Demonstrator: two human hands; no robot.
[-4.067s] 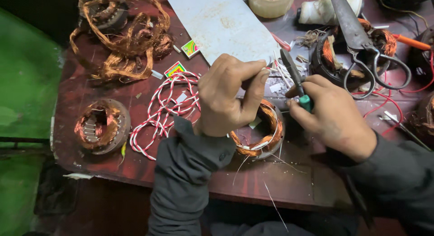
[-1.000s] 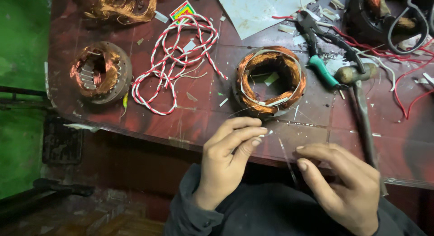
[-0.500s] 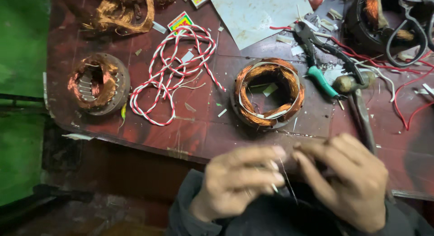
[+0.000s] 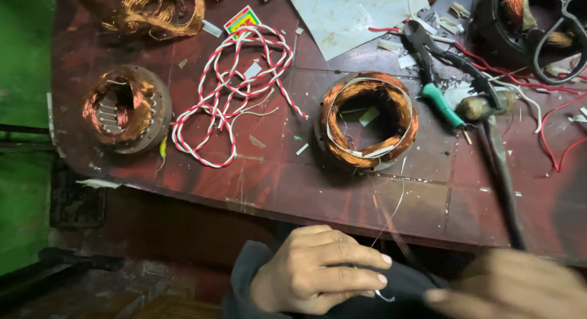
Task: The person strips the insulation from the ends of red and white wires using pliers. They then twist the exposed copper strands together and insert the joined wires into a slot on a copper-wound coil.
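The left hand (image 4: 318, 271) pinches a thin wire (image 4: 391, 218) from the copper coil (image 4: 369, 120). The blurry right hand (image 4: 513, 288) has pulled away; its grip seems unclear.

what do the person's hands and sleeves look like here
Both hands are bare: no gloves, rings or watch in view. The left hand shows short, plain nails and comes out of a dark grey sleeve with a soft, rolled-looking cuff. The right hand is blurred at the bottom edge, so its nails and sleeve cannot be made out.
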